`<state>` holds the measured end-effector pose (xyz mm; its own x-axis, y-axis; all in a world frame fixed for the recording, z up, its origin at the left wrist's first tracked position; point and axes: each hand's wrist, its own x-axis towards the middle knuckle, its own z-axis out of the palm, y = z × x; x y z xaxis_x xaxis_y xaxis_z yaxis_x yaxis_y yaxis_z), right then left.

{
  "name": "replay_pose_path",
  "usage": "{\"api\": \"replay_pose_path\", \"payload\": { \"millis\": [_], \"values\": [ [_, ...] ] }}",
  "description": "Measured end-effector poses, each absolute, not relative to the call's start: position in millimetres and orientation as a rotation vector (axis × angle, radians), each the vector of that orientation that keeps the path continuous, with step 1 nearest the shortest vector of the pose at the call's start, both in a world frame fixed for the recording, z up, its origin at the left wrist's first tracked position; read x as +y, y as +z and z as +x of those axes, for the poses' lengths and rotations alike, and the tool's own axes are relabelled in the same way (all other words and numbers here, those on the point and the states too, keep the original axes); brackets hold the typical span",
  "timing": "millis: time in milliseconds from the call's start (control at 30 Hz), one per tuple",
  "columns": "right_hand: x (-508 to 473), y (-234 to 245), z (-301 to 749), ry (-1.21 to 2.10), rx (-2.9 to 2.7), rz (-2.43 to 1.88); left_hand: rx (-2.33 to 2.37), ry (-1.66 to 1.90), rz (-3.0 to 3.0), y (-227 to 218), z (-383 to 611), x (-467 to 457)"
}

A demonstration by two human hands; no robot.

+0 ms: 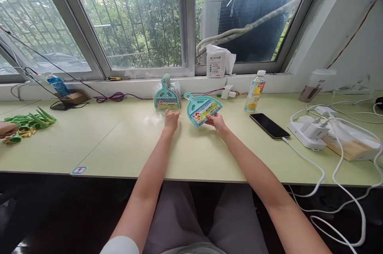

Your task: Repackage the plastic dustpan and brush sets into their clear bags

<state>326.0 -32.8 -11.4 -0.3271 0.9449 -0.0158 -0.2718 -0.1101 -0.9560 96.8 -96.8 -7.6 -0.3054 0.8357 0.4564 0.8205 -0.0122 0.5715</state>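
Trousers (179,214) in dull grey cover my legs below the near edge of a pale yellow-green table (104,138). My bare forearms reach forward over it.

My right hand (217,122) holds a teal dustpan (191,104) by its lower right corner, thumb on top. The dustpan lies ahead and to the left of that hand, its round handle pointing up and left, away from me. A brush with blue bristles and a bright printed label (211,111) lie across its face. I cannot tell whether the dustpan touches the table.

My left hand (171,119) is narrow, its fingers curled, at the near side of a stack of similar dustpans (166,91) with clear plastic around it. I cannot tell whether those fingers grip anything. The stack is directly beyond this hand, left of the dustpan I hold.

To the right are a black phone (269,125), a white power strip (308,132) and, farther back, a bottle of yellow drink (255,92). At far left, another person's hand (7,129) touches a pile of green and yellow pieces (37,120).

On the windowsill stands a white package (217,65); outside the window are bars, trees and a large air-conditioning unit (248,16).
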Motion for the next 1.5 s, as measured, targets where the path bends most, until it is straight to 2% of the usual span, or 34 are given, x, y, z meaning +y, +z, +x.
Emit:
{"api": "replay_pose_path", "payload": {
  "millis": [100,167,533,700,967,1267,1367,1500],
  "values": [
    [-29,-12,328,1.591,-1.15,-0.86,1.823,1.497,1.96,-6,120,-94],
    [-26,-13,330,1.578,-1.117,-0.86,1.757,1.533,2.011,-6,127,-95],
    [-18,-11,339,1.61,-1.012,-0.887,2.102,1.49,2.371,-2,114,-102],
    [-19,-9,340,1.573,-0.955,-0.863,2.232,1.349,2.53,-3,118,-102],
    [-12,-15,344,1.601,-1.018,-0.941,2.665,0.954,2.134,-23,100,-91],
    [-10,-15,344,1.769,-1.268,-0.927,2.708,0.525,2.068,-20,103,-92],
    [-10,-14,347,1.826,-1.375,-0.903,2.761,0.564,2.0,-18,101,-93],
    [-12,-13,351,1.901,-1.539,-0.881,2.902,0.848,1.806,-14,98,-96]
  ]
}}
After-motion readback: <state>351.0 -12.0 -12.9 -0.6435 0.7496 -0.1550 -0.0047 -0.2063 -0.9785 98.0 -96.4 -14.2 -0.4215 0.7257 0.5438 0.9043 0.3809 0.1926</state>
